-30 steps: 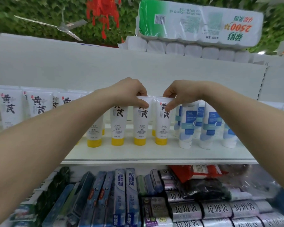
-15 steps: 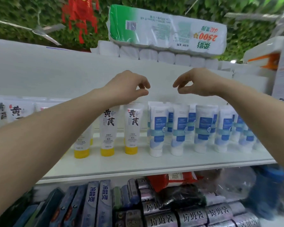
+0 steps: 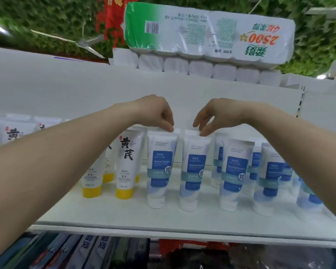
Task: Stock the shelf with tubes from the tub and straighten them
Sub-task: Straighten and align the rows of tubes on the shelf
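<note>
- Lower shelving at the bottom edge is showing boxed goods (image 3: 89, 247) lying on their sides, blurred and partly cut off.
- White shelf (image 3: 163, 220) above it is carrying the rows of upright tubes, caps down.
- Yellow-capped tubes (image 3: 125, 167) are standing at the left of the shelf, just beside the blue-labelled ones.
- Left hand (image 3: 153, 111) is reaching in over the shelf, fingers curled downward, its fingertips pinching the top seam of the leftmost blue-labelled tube (image 3: 158, 169).
- Right hand (image 3: 217, 113) is doing likewise, thumb and curled fingers pinching the crimped top of the next blue-labelled tube (image 3: 193, 171).
- More blue-labelled tubes (image 3: 235, 173) are standing to the right, some tilting.
- Wrapped tissue-roll packs (image 3: 208, 32) are sitting on top of the unit, with green foliage behind.
</note>
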